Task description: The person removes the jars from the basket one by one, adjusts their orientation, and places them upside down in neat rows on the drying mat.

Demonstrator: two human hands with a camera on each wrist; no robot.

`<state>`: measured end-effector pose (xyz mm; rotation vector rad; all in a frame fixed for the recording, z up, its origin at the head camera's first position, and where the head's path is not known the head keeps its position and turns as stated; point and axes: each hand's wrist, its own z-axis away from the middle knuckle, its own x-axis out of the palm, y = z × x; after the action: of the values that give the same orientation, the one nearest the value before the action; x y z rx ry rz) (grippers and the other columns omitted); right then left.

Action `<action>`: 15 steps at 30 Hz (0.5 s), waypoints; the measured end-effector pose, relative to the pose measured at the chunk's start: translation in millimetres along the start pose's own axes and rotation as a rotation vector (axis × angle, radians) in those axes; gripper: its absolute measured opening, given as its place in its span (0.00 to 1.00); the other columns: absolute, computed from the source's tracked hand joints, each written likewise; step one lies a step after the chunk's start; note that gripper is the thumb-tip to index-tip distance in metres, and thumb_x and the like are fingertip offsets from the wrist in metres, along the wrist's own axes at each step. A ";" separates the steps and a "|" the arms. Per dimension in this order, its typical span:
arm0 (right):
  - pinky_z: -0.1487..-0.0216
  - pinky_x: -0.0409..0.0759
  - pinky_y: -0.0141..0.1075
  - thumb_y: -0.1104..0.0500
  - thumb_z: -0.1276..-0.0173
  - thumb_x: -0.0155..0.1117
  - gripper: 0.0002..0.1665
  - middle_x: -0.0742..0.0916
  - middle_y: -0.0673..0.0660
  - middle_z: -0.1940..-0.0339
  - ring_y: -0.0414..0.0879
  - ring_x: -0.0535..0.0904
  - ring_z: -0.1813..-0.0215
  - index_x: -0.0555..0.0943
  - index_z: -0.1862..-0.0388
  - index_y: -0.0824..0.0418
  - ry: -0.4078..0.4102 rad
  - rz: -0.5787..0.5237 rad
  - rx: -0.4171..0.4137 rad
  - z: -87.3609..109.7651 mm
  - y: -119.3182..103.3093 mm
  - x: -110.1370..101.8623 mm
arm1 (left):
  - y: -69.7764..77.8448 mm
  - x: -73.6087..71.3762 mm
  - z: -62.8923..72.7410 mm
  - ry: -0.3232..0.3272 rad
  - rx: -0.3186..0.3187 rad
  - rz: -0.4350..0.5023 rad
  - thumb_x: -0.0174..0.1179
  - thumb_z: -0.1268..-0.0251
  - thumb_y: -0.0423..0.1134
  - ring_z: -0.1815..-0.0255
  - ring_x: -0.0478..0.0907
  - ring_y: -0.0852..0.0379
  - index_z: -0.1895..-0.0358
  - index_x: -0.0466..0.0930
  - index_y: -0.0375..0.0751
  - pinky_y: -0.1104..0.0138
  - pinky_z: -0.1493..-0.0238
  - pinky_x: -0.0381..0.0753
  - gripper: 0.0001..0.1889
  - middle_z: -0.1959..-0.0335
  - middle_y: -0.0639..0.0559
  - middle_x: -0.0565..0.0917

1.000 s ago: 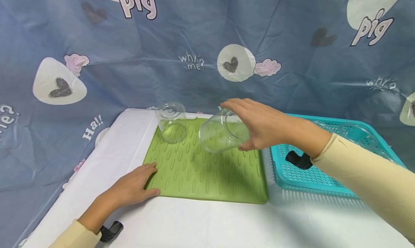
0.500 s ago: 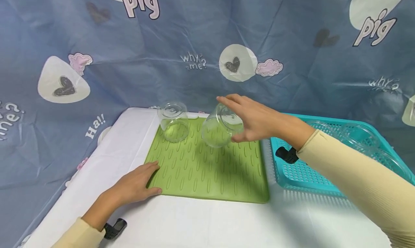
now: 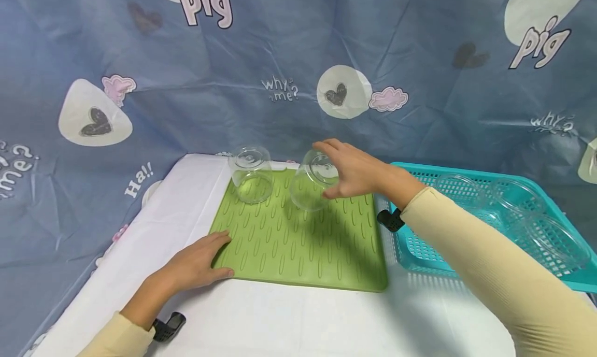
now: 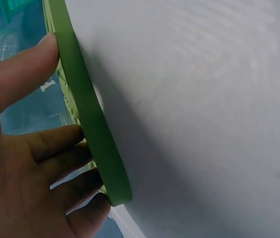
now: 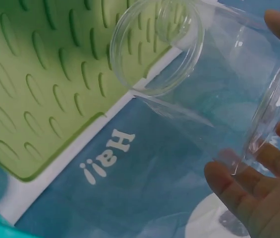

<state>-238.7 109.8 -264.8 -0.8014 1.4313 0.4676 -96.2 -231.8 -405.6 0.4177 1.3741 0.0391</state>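
My right hand (image 3: 356, 170) grips a clear cup (image 3: 305, 188) by its base end, thumb on one side and fingers on the other. The cup is upside down and a little tilted over the green ridged mat (image 3: 298, 253); whether its rim touches the mat I cannot tell. In the right wrist view, the cup's round mouth (image 5: 125, 74) faces the mat. A second clear cup (image 3: 252, 178) stands mouth down at the mat's back left corner. My left hand (image 3: 198, 261) rests at the mat's left edge, fingertips and thumb touching it.
A turquoise mesh basket (image 3: 422, 266) stands right of the mat, partly behind my right forearm. Several clear round cups (image 3: 517, 196) lie in it. White cloth (image 3: 289, 320) covers the table. Behind hangs a blue printed sheet (image 3: 298, 129).
My right hand has carried the cup slightly left, and the cup has turned more upright, mouth down. The left hand stays at the mat's edge. The view has shifted slightly.
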 end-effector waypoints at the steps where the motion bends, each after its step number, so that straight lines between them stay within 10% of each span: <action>1: 0.27 0.70 0.56 0.44 0.47 0.73 0.61 0.64 0.62 0.23 0.59 0.65 0.25 0.53 0.20 0.57 -0.007 -0.009 0.012 -1.3 0.6 0.9 | 0.1 0.0 0.0 0.000 0.001 0.004 0.69 0.43 0.55 0.26 0.63 0.32 0.30 0.67 0.31 0.40 0.28 0.66 0.43 0.26 0.34 0.65; 15: 0.28 0.70 0.58 0.44 0.49 0.73 0.61 0.63 0.57 0.21 0.58 0.66 0.25 0.53 0.19 0.50 -0.026 -0.064 0.084 -14.9 11.2 10.1 | 3.5 -1.6 1.6 -0.030 0.012 0.005 0.69 0.43 0.54 0.26 0.64 0.32 0.28 0.67 0.35 0.40 0.31 0.70 0.42 0.25 0.35 0.65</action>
<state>-255.8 104.6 -276.3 -0.7689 1.3875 0.3657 -94.3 -229.4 -402.9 0.4301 1.3446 0.0281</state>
